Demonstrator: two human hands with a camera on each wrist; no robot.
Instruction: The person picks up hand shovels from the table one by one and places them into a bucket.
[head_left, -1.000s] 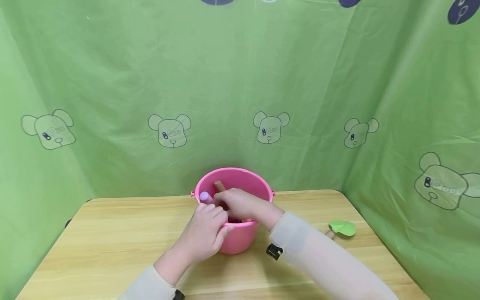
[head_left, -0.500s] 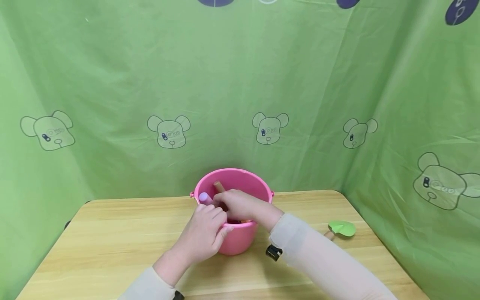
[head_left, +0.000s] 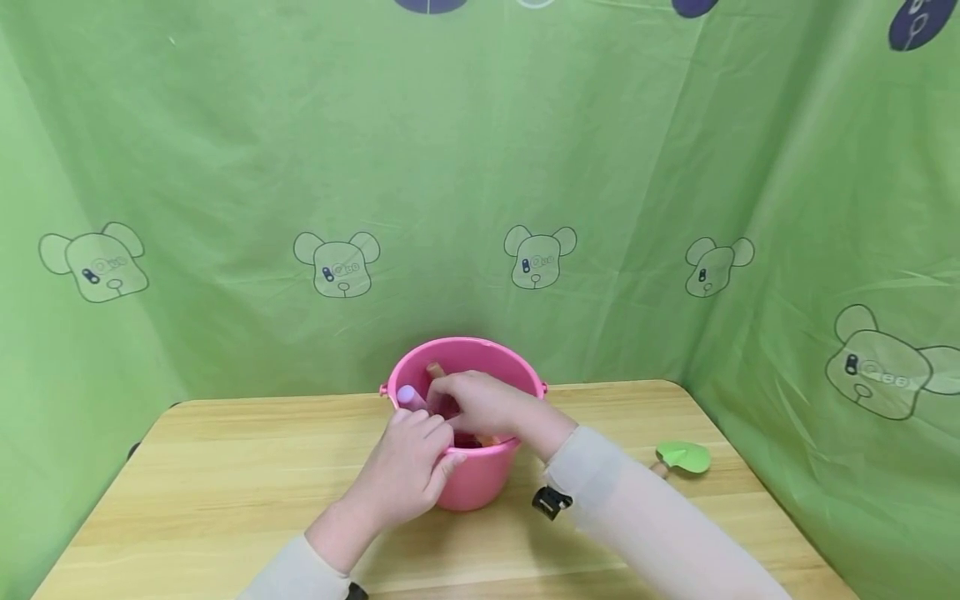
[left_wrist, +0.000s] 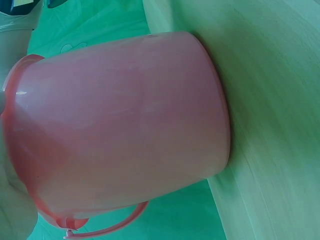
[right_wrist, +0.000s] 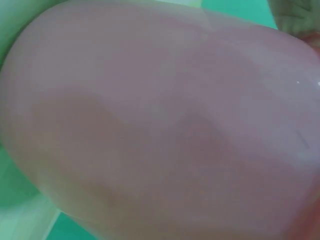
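A person wears long, plain, off-white sleeves. The left sleeve (head_left: 296, 573) ends in a fairly straight edge at the wrist, so the left hand (head_left: 408, 458) is bare. The right sleeve (head_left: 652, 517) matches, smooth and a little greyer toward its cuff, and the right hand (head_left: 483, 407) is bare too. A small, boxy black block (head_left: 551, 502) with a pale mark sits at the right cuff; another black piece (head_left: 357, 592), partly cut off, shows beside the left cuff.

Small lettering (head_left: 887, 379) on the bear heads (head_left: 536, 268) printed across the green curtain (head_left: 450, 133), from mid-left to mid-right of the frame, is too blurred to read with certainty.
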